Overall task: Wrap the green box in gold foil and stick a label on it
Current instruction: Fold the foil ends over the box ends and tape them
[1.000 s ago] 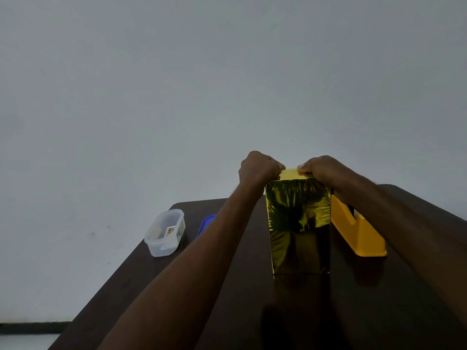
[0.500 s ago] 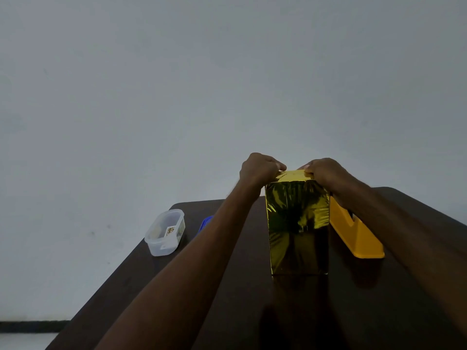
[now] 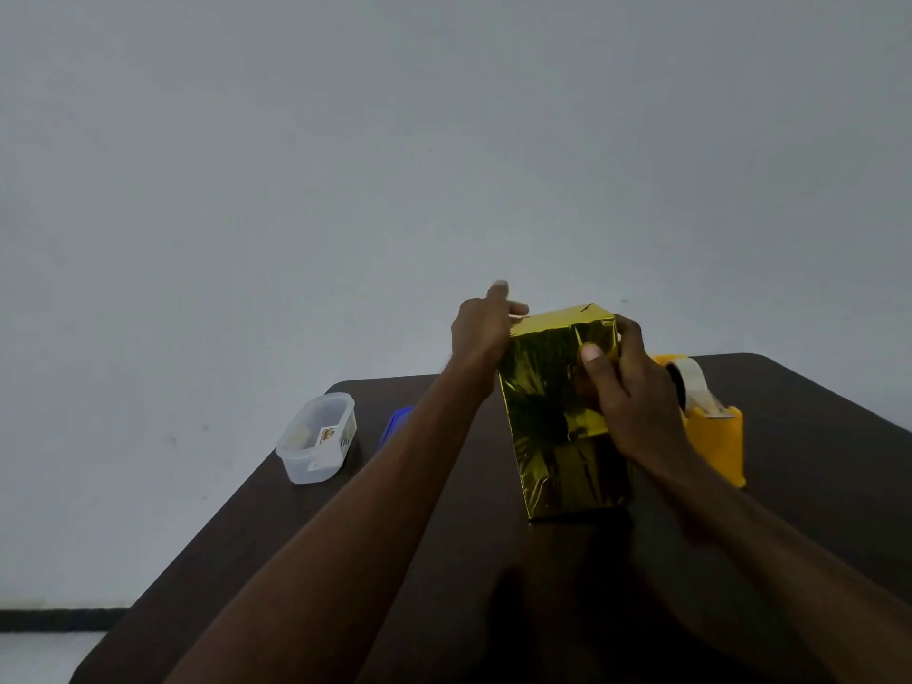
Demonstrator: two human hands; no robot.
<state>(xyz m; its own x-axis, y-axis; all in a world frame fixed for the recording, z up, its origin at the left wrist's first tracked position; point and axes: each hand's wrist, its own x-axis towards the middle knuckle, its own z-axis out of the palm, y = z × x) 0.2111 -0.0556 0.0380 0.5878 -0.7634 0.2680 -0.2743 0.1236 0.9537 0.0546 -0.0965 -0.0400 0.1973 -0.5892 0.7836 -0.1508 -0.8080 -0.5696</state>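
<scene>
The left hand [image 3: 481,333] pinches the top left edge of the tall gold-foil-wrapped box [image 3: 557,412] standing on the dark brown table [image 3: 814,461] — likely steadying it — while the right hand [image 3: 629,387] grips its upper right corner, thumb flattening the foil.

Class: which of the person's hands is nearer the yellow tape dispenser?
Right. The right hand is just beside the tape dispenser; the left hand is across the box.

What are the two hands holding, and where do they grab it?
Both hold the gold-wrapped box near its top: the left hand at the upper left corner, the right hand on the upper right side.
</scene>
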